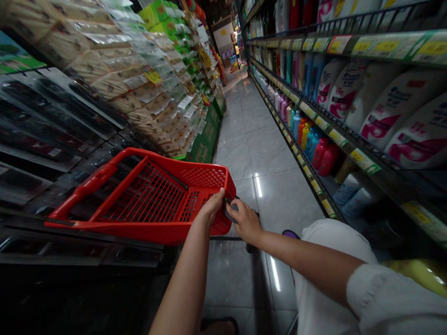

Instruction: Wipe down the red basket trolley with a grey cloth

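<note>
A red plastic shopping basket [139,226] with slotted sides stands in front of me, its long red handle frame towards the left. My left hand [212,205] is closed at the basket's near right end, thumb up along the rim, with its fingers mostly hidden. Close beside it, my right hand [247,222] is closed around a dark grey piece [232,211] at the outside of that end. Whether this piece is the basket's pull handle I cannot tell. The basket's inside shows bare red slots.
A grey tiled aisle [244,135] runs ahead. Shelves on the right hold shampoo bottles [387,109] above several coloured bottles [309,137]. Stacked tissue packs [139,79] line the left, above a green carton base [206,135]. A white-clad knee [335,242] is close at right.
</note>
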`<state>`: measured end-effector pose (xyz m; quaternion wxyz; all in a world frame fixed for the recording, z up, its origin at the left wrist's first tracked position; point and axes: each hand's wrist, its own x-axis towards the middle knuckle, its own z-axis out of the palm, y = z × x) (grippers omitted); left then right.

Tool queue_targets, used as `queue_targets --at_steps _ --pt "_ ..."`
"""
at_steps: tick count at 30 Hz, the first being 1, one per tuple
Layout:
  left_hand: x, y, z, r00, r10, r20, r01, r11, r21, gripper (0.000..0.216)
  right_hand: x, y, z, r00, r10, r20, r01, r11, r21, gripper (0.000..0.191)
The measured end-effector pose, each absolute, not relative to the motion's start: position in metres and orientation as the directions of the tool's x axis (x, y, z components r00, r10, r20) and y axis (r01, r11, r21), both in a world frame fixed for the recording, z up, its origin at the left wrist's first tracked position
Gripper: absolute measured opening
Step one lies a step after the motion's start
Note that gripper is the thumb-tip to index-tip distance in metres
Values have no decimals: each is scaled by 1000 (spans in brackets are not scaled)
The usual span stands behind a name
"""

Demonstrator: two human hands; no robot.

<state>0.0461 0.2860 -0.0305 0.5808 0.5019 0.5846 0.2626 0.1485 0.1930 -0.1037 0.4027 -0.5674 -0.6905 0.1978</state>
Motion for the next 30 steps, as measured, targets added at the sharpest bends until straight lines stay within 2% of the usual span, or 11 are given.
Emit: queue_targets --at_steps 2,5,7,10,12,16,19,21,23,27,30 --pt "47 285 -29 169 884 -436 263 386 884 48 155 212 -109 95 963 253 587 151 -795 70" --pt "48 282 -27 194 867 -458 254 407 877 43 166 251 -116 367 928 63 364 -81 -928 57" --pt "48 282 -26 201 867 -457 265 401 877 42 171 275 -117 451 890 66 240 -50 -969 52" --pt "48 283 -27 225 878 -423 272 360 892 42 172 296 -119 400 882 247 217 171 -961 57" --pt "49 284 -27 234 881 -411 267 348 899 42 168 299 -127 354 891 284 221 215 -951 62" --pt "52 279 -24 200 866 -457 264 402 877 42 152 287 -156 365 930 47 170 -17 -985 55" --pt "53 275 -20 190 839 -510 250 461 851 44 142 282 -170 328 928 -176 -23 -179 -984 33" --pt "54 274 -19 189 831 -523 247 476 844 45 140 286 -165 332 912 -241 -123 -212 -970 30" --pt "53 276 -21 190 842 -505 251 456 854 44 144 294 -150 399 899 -183 -123 -145 -982 36" --pt "53 281 -25 203 894 -399 221 355 908 37 154 300 -126 461 871 167 38 169 -985 56" --pt "56 280 -22 208 874 -438 202 400 894 38 148 284 -137 431 883 188 80 170 -982 62"
